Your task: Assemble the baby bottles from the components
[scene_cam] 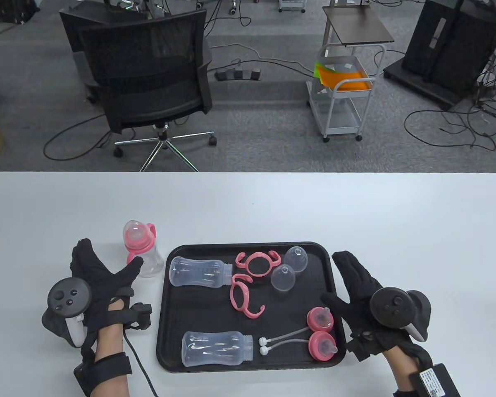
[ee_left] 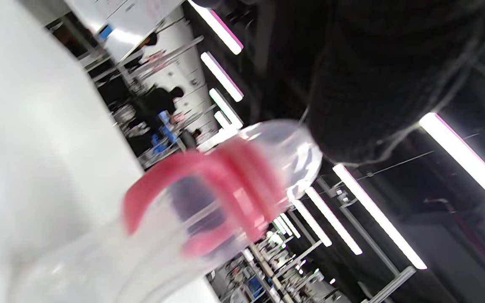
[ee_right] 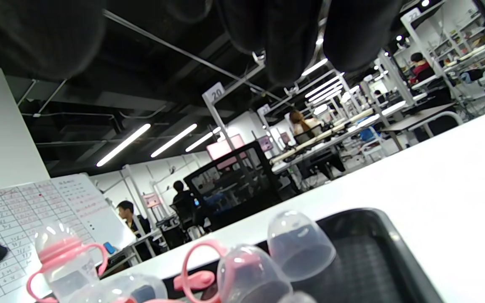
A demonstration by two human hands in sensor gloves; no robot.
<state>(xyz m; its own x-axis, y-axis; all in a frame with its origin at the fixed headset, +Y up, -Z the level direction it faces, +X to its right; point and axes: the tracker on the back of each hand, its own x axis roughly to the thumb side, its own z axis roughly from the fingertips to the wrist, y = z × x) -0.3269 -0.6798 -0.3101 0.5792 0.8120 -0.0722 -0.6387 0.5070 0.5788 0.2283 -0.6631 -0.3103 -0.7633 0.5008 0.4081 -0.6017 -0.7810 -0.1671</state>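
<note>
Both hands lay nearest: the left hand, fingers spread wide and holding nothing, had its thumb beside the assembled bottle standing upright on the white counter. Flat and empty, the right hand rested at the black tray's right rim; loose bottles, handles, caps and nipples lay inside.

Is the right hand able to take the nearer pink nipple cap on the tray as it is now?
Probably yes. The right hand is open at the tray's right edge, and the nearer pink nipple cap lies uncovered just left of it. Only its attached straw trails away to the left.
</note>
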